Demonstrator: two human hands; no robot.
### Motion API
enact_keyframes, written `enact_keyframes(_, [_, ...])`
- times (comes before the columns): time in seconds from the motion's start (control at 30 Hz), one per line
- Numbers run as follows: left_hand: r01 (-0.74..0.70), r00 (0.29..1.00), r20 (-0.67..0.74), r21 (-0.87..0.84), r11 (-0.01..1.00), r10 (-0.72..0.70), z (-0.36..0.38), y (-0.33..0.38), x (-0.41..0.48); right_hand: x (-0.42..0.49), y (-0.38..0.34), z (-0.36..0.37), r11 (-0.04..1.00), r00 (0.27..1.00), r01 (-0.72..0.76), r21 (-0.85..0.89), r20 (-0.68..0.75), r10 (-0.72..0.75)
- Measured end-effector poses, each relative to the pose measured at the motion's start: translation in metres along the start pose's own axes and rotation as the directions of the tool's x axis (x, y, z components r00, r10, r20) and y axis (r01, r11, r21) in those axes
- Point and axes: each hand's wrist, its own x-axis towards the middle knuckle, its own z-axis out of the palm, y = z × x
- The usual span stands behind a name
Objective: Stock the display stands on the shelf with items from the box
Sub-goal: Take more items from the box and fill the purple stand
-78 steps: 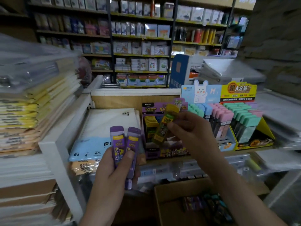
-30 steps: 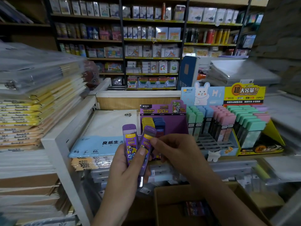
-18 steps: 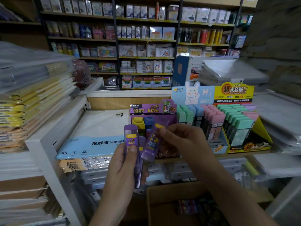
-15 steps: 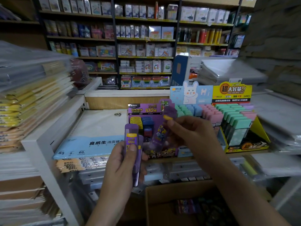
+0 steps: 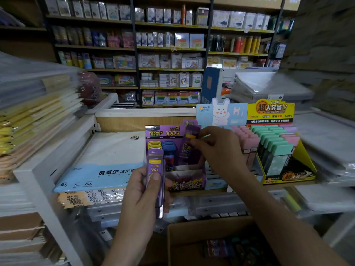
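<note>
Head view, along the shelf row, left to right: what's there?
Stacked notebooks → B5 paper pack → purple display stand → right hand, pinching a purple case over that stand → pink cases → green cases in the yellow display stand. Left hand with its spare purple case overlaps the purple stand: omitted.

A single wide-angle view, worn on the head, faces forward and slightly down. The left hand (image 5: 142, 191) and right hand (image 5: 221, 150), each gripping a case (image 5: 155, 169), sit close to the lens at mid-frame. The purple stand (image 5: 184, 184) lies just beyond them, the box (image 5: 178, 244) meets the bottom edge, and far shelves (image 5: 169, 48) fill the top.
</note>
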Motion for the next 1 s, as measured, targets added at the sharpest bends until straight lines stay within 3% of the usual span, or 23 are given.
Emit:
enact_keyframes(0.17, [-0.004, 0.999, -0.033, 0.008, 1.0, 0.004, 0.0, 0.001, 0.004, 0.005, 0.003, 0.012, 0.999, 0.999, -0.022, -0.047, 0.038, 0.024])
enact_keyframes(0.33, [0.002, 0.999, -0.035, 0.023, 1.0, -0.001, -0.002, 0.001, 0.006, 0.012, 0.01, 0.021, 0.967, 0.999, 0.005, -0.255, 0.045, 0.006])
enact_keyframes(0.53, [0.008, 1.0, -0.017, 0.025, 1.0, -0.007, -0.002, 0.001, 0.005, 0.015, 0.012, 0.025, 0.95, 0.999, -0.04, -0.309, 0.023, 0.05])
enact_keyframes(0.77, [0.009, 1.0, -0.023, -0.022, 1.0, -0.01, 0.002, -0.001, 0.008, 0.014, 0.012, 0.03, 0.892, 0.993, -0.027, -0.451, 0.095, 0.077])
enact_keyframes(1.0, [0.002, 1.0, -0.015, -0.031, 1.0, -0.002, 0.001, 0.0, 0.007, 0.005, 0.005, 0.022, 0.927, 0.999, -0.036, -0.374, 0.024, 0.048])
